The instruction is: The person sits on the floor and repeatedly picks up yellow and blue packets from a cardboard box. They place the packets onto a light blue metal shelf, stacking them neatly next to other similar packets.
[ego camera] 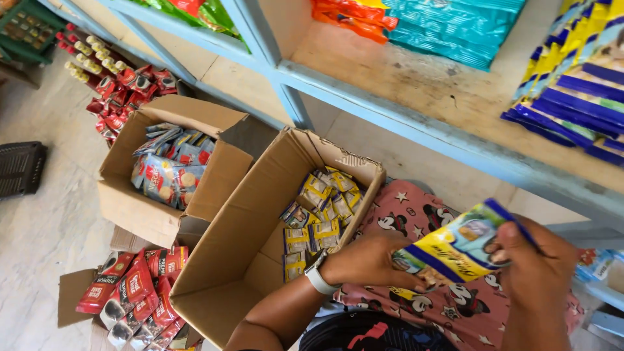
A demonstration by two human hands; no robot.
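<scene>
A yellow and blue snack packet [455,247] is held between both hands in front of my lap. My left hand [370,260], with a white watch on its wrist, grips the packet's lower left end. My right hand [536,260] grips its upper right end. Just left of my hands stands an open cardboard box [247,247] with several more yellow and blue packets [322,208] at its bottom. Above my hands runs a blue-framed wooden shelf [416,78], where similar yellow and blue packets [578,84] lie stacked at the right.
A second open cardboard box [130,201] at the left holds blue and red biscuit packets. Red sachets [140,292] lie on flattened cardboard on the floor. More red packets [123,91] sit by the shelf foot. Teal and orange packets [448,26] lie on the shelf. A black crate [19,169] stands far left.
</scene>
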